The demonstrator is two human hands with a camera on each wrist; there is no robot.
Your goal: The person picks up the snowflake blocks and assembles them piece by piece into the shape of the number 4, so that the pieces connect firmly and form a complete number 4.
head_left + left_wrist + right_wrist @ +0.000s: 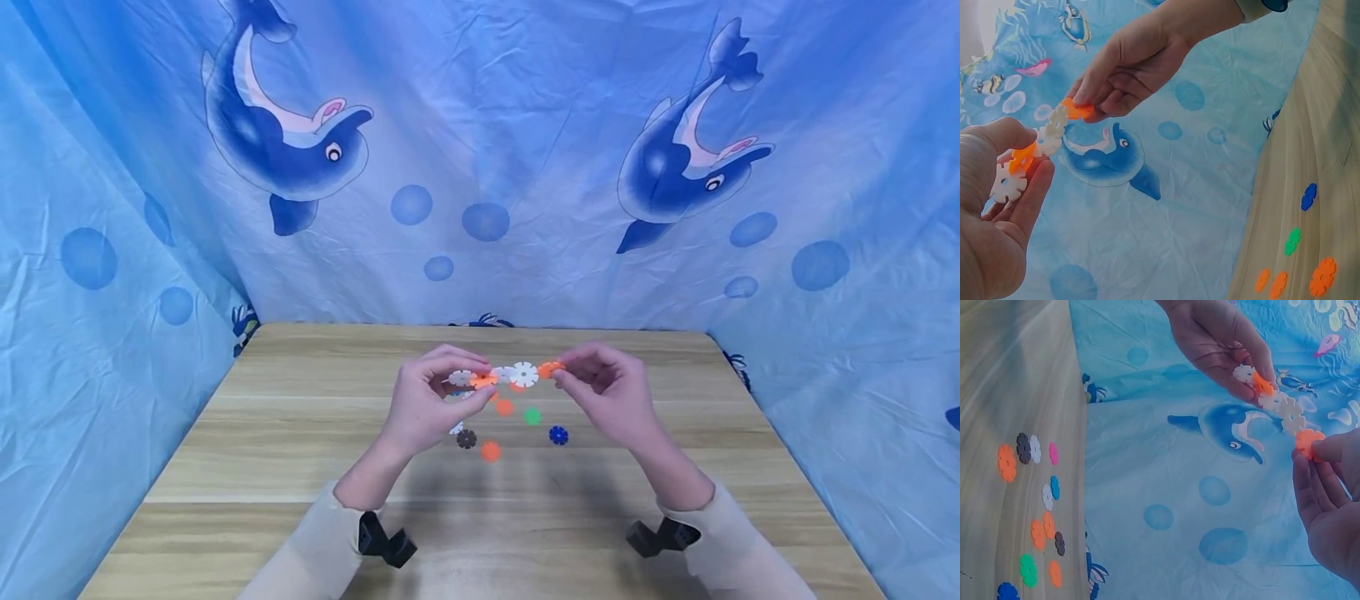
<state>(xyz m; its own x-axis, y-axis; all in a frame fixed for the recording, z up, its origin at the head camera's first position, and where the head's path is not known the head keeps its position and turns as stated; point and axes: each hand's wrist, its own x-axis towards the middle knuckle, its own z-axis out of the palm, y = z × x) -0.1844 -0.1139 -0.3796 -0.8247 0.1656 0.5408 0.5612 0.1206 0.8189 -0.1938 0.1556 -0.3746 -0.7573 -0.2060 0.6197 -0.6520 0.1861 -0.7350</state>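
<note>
Above the green notched disc (pixel 532 416) on the wooden table (pixel 285 467), it's all happening in the air! The left hand (pixel 423 408) pinches an orange disc (pixel 483 382) within a chain of notched discs (pixel 504 374), thumb against fingers, a white disc (pixel 523 374) ending the row. And the right hand (pixel 618 396) pinches another orange disc (pixel 551 369) right at that white end; whether they're joined, I can't tell! Below, a dark blue disc (pixel 558 435) lies right of the green one, a dark brown disc (pixel 467 438) to its left.
</note>
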